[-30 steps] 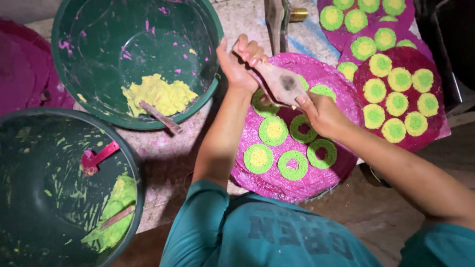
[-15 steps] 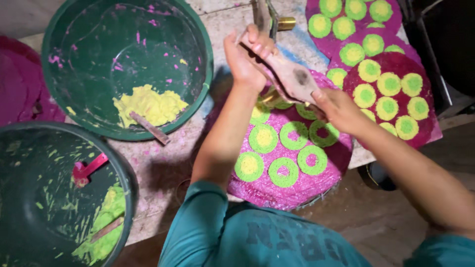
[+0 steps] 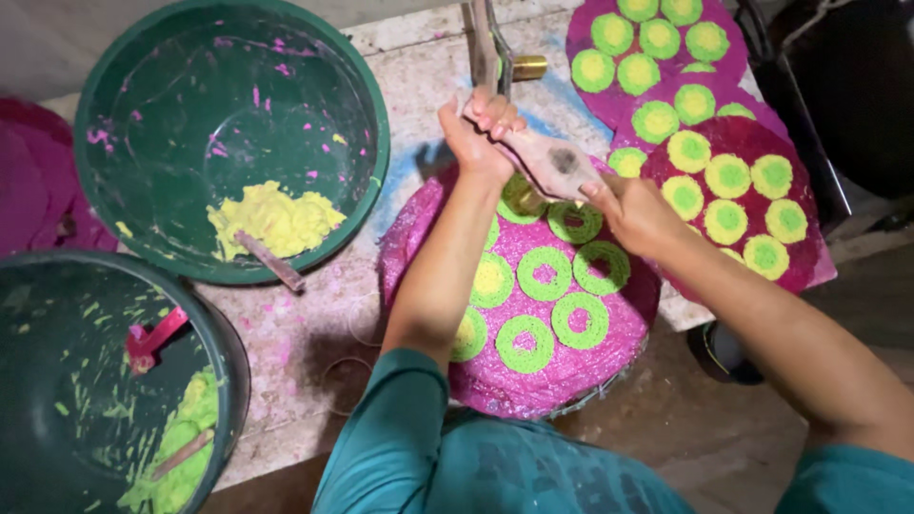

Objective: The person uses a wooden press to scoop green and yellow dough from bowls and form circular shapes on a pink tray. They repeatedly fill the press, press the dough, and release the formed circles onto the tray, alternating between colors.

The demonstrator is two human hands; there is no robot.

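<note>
Gripping a worn wooden press handle (image 3: 550,164) with both fists closed, left hand (image 3: 481,133) and right hand (image 3: 636,211) are working over the round pink woven tray (image 3: 571,366) at the bench's near edge, holding seven green rings; two green basins (image 3: 228,133) are sitting left.

Left hand (image 3: 481,133) and right hand (image 3: 636,211), both in closed grip.

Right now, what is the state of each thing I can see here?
Left hand: gripping wooden press.
Right hand: gripping wooden press.
Wooden press: held over pink mat.
Pink mat: partly covered with green rings.
Upper basin: some yellow dough left.
Lower basin: some green dough left.
</note>
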